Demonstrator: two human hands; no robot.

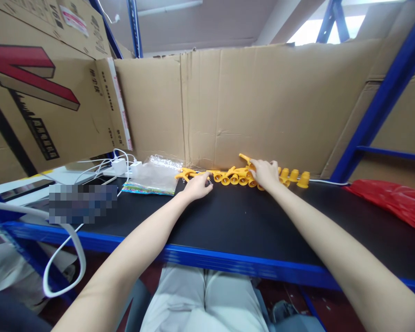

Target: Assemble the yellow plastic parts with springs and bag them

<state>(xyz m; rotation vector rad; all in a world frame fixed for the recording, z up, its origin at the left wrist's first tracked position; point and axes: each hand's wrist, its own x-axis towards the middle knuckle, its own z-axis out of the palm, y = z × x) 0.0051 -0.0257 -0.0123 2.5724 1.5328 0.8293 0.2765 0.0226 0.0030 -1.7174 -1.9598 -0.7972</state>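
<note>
A row of several small yellow plastic pieces [293,177] lies along the back of the black tabletop [242,221], against a cardboard wall. My right hand [265,173] rests on the middle of that row, its fingers curled over the pieces, and one longer yellow piece [245,159] sticks up just left of it. My left hand [198,186] is at the row's left end, its fingers closed around one of the yellow pieces [185,174] there.
A clear plastic bag [152,177] lies left of the yellow pieces. White chargers and cables [119,166] sit further left. A red plastic bag [390,200] lies at the right. Cardboard panels [256,106] wall the back and left. Blue shelf posts [383,101] stand at the right.
</note>
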